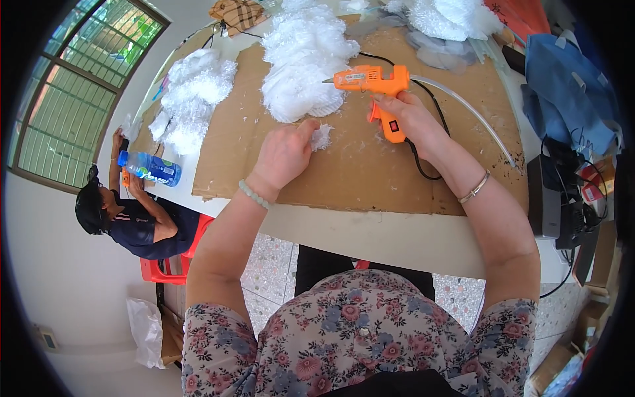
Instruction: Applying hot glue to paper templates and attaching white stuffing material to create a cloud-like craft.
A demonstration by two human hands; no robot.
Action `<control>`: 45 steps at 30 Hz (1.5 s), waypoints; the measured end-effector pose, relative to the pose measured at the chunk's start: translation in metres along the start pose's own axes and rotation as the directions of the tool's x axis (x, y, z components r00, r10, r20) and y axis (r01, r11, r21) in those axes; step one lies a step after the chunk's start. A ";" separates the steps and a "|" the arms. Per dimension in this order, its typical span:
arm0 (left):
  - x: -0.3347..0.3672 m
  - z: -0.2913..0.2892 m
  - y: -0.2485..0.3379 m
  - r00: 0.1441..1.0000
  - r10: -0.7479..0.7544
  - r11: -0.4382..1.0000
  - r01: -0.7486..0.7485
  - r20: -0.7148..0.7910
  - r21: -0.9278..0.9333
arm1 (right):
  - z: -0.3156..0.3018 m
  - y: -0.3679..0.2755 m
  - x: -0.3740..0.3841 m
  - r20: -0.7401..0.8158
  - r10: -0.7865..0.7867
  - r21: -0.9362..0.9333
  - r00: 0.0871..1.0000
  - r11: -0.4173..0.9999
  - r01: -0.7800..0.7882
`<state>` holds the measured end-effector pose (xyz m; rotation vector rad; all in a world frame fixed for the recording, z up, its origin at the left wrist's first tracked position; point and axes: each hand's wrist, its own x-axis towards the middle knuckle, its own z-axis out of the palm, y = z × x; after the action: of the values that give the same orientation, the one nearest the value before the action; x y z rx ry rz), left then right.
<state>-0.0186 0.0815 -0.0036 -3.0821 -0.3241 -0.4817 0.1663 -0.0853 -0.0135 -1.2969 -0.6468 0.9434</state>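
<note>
My right hand (411, 120) is wrapped round the handle of an orange hot glue gun (370, 79). Its nozzle points left, over the near end of a long heap of white fluffy fabric pieces (304, 56). A clear glue stick (466, 109) sticks out of the gun's back end and curves to the right. Fingers pinched together, my left hand (284, 151) holds a small white fluffy piece (321, 137) just in front of that heap, below the nozzle and apart from it. The fingertips partly hide how the piece is gripped.
Brown cardboard (370, 178) covers much of the table. More white fluff (195, 99) lies at the left, by a water bottle (151, 168). A black cord (433, 173) loops beside the gun. A co-worker (135, 218) sits at the left; blue cloth (569, 92) and black boxes stand at the right.
</note>
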 end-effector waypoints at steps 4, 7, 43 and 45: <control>0.002 0.003 0.000 0.998 0.056 0.997 -0.054 -0.034 0.057 | 0.000 -0.001 0.000 0.024 0.010 -0.040 1.000 0.999 -0.009; -0.001 0.008 -0.007 0.963 0.241 0.971 -0.238 -0.120 0.037 | 0.002 0.001 0.000 -0.029 0.007 -0.006 1.000 1.000 -0.007; -0.026 -0.024 -0.056 0.825 -0.398 0.773 0.537 0.401 -0.338 | 0.002 -0.008 -0.004 -0.065 -0.003 0.014 0.998 1.000 0.004; -0.030 -0.022 -0.057 0.850 -0.413 0.656 0.526 0.326 -0.541 | 0.001 -0.008 -0.003 -0.066 -0.002 0.022 0.998 1.000 0.003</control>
<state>-0.0653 0.1304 0.0070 -3.6640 -1.2474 -0.3653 0.1650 -0.0875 -0.0052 -1.3022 -0.5854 0.8997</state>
